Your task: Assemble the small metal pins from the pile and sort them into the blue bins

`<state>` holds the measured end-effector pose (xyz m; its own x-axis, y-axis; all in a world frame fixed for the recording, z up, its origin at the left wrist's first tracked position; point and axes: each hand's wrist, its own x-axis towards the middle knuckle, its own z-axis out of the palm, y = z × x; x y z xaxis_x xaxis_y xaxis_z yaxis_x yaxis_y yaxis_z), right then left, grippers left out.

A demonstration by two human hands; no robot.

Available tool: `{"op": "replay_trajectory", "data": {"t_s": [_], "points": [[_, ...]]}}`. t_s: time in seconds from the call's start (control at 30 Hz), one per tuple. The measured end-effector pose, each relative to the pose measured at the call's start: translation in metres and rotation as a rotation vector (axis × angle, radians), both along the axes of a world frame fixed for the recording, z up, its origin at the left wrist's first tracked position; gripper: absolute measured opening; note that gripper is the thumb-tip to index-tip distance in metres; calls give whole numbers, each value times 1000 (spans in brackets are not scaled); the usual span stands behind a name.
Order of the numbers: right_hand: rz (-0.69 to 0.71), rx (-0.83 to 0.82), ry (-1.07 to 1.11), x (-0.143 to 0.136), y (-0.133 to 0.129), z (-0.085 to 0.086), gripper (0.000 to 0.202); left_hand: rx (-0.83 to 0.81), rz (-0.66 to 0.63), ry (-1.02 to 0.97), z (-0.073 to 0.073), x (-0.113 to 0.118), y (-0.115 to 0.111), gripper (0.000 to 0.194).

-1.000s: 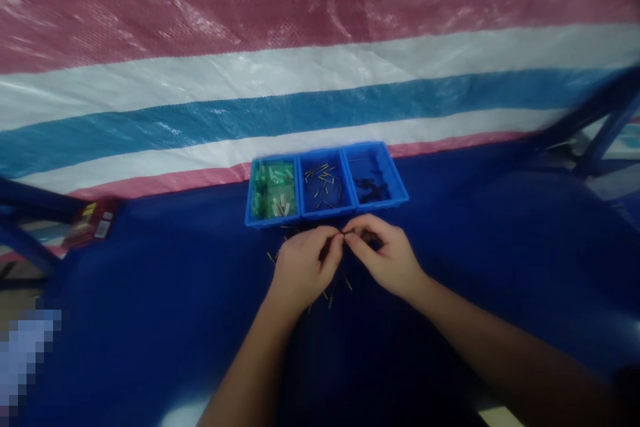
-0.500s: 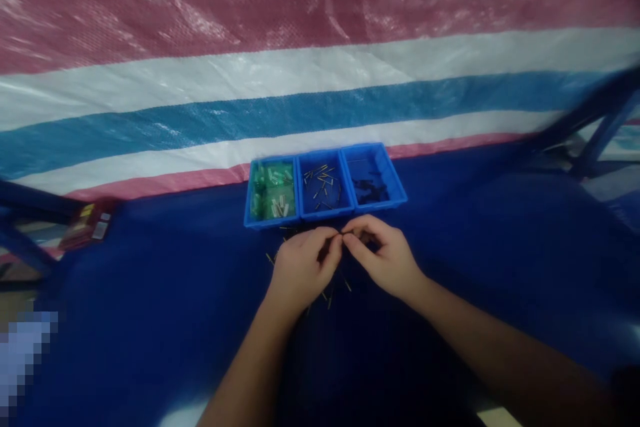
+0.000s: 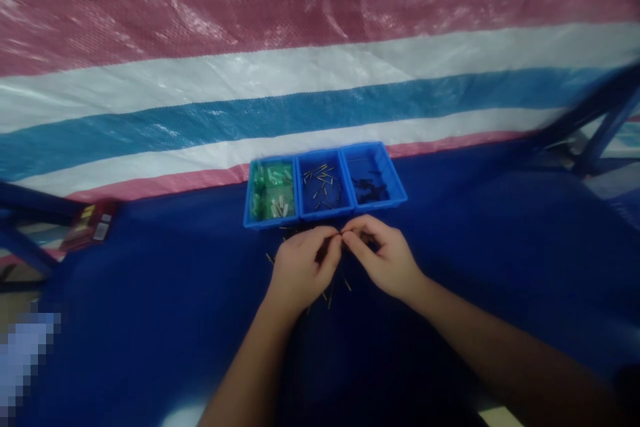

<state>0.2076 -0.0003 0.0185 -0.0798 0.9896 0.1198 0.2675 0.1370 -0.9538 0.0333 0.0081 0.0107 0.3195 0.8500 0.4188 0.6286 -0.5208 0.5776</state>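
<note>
My left hand (image 3: 301, 269) and my right hand (image 3: 383, 258) meet fingertip to fingertip just in front of three blue bins. Between the pinched fingers sits a small thin metal pin (image 3: 342, 233), gripped from both sides. Several loose pins (image 3: 330, 295) lie scattered on the dark blue table (image 3: 150, 293) beneath and between the hands. The left bin (image 3: 273, 192) holds green and pale small parts, the middle bin (image 3: 321, 187) holds metal pins, the right bin (image 3: 373, 181) holds small black parts.
A red, white and blue striped tarp (image 3: 300, 67) hangs behind the table. A red packet (image 3: 93, 227) lies at the table's far left edge. Blue metal frame bars (image 3: 595, 127) stand at the right.
</note>
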Motion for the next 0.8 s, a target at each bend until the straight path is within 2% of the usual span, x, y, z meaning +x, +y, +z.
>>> {"op": "replay_trajectory", "data": {"t_s": [0.43,0.67,0.8], "points": [[34,-30,-51,2,1,1,25,10,-38,-16,-2,-1,0,13],[-69,36,-28,0,1,-4,10,12,-44,13,-1,-1,1,11],[-33,93,-38,-1,3,-5,7,15,-31,1,-2,-2,2,12]]}}
